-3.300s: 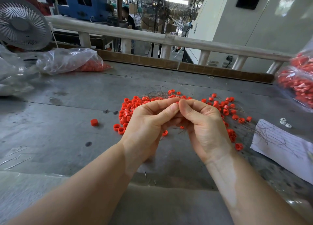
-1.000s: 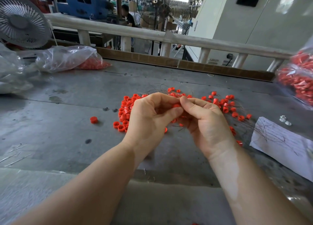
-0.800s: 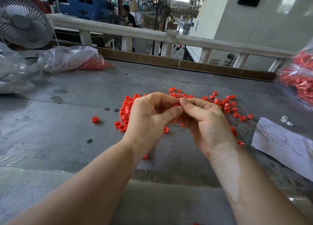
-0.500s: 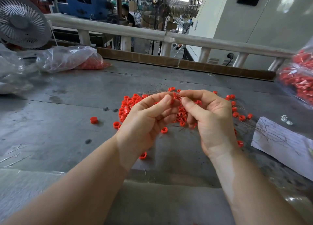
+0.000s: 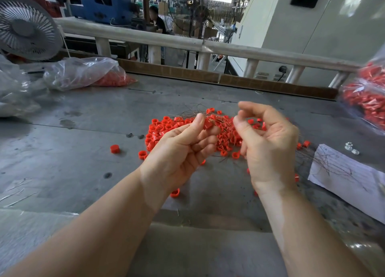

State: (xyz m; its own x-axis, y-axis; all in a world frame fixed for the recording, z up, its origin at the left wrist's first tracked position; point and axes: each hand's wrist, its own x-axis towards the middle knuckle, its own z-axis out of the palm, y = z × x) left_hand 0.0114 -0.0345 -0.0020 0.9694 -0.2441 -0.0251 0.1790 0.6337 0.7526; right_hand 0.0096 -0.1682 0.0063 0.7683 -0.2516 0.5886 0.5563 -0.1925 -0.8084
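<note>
At the far left the clear bag of caps (image 5: 83, 74) and the lone stray cap (image 5: 114, 148) lie where they lay a second ago on the worktop (image 5: 62, 162); nothing there has moved.

The change is at the middle. A moment ago your hands were pressed fingertip to fingertip above the pile of red caps (image 5: 161, 129). Now they have come apart.

Your left hand (image 5: 181, 151) is palm-up and pinches one red cap (image 5: 208, 124) between thumb and forefinger, held just above the pile and the tangle of thin wires (image 5: 225, 129).

Your right hand (image 5: 268, 143) has drawn off to the right, with thumb and forefinger parted. Its other fingers are curled, and whether a wire runs through them is too fine and blurred to tell.

Further right, the sheet of paper (image 5: 343, 172) with loose wires on it and the second bag of caps (image 5: 366, 97) are as they were.

I judge the joining step on this cap is over or broken off. Check the cap in your left hand before you set it down and reach for the next wire.
</note>
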